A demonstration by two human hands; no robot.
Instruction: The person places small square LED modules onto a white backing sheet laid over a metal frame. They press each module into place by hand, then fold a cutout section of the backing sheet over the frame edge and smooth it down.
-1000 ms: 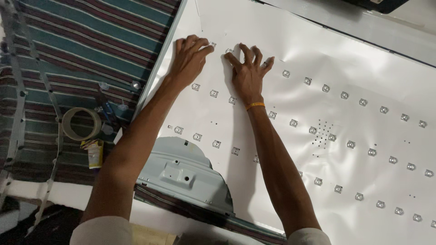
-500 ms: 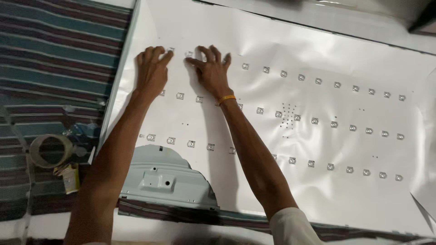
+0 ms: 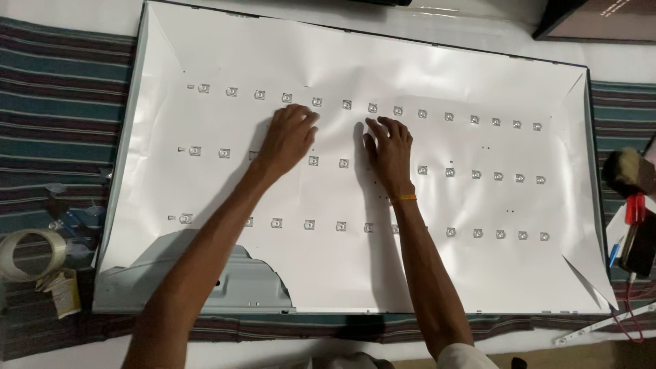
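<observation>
Two hands, left hand [image 3: 287, 138] and right hand [image 3: 390, 152], press flat with fingers spread on the white sheet [image 3: 410, 75], which lies directly beneath the fingertips.

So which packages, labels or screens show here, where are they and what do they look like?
Opened flat screen panel: centre, wide white rectangular sheet dotted with small lenses, both hands pressed on it.
Small yellowish tube: lower left beside tape roll.
Dark-framed screen: top right corner, cropped.
</observation>
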